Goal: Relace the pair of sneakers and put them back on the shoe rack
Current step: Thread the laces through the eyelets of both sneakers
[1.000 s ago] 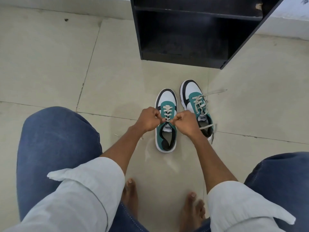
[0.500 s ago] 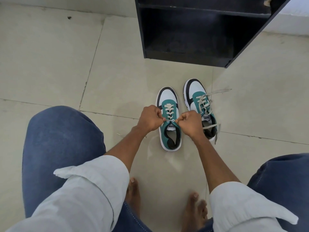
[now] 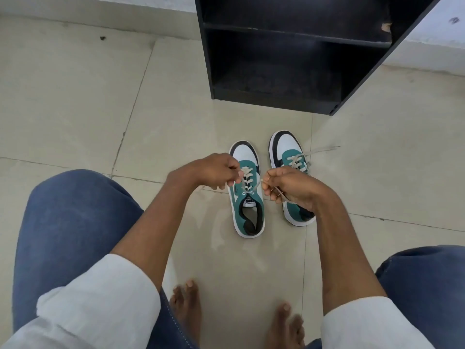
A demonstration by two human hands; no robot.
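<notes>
Sneakers stood side by side on the tiled floor (image 3: 75, 96), toes toward the black shoe rack (image 3: 276, 96). Left hand (image 3: 214, 172) and right hand (image 3: 286, 187) each pinched a lace end of the left sneaker (image 3: 247, 205); the right sneaker (image 3: 286, 149) had a loose lace.

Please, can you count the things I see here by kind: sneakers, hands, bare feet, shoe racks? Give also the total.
Sneakers: 2, the left sneaker and the right sneaker
Hands: 2, left hand and right hand
Bare feet: 2, one and the other
Shoe racks: 1
Total: 7
</notes>
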